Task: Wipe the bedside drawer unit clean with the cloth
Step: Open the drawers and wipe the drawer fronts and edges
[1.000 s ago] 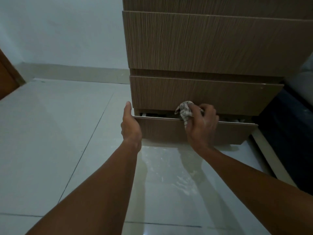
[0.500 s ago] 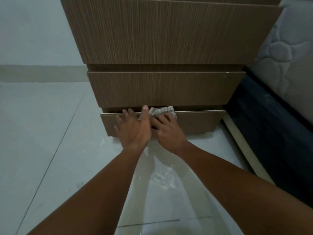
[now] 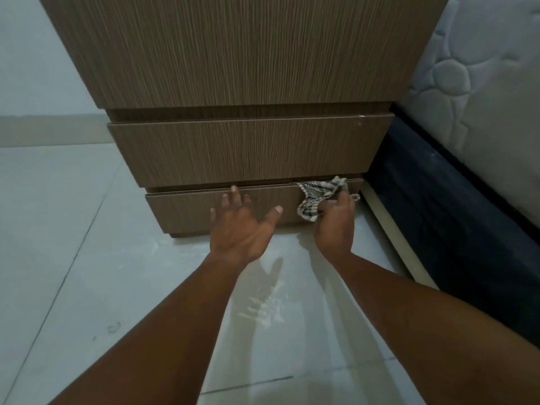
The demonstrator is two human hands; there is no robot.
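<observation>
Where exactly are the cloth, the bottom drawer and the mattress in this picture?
cloth [image 3: 317, 197]: head view, on the checked folds above the right hand.
bottom drawer [image 3: 187, 209]: head view, on the bare left part of its front panel.
mattress [image 3: 479, 83]: head view, on its quilted side.

Head view looks down, close on drawer unit [image 3: 248, 153] and floor [image 3: 73, 258]

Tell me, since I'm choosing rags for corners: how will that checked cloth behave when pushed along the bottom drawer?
Probably floppy: the cloth bunches and droops from the right hand. Likely light, since it hangs in thin folds. It may snag on the bottom drawer edge rather than slide.
</observation>
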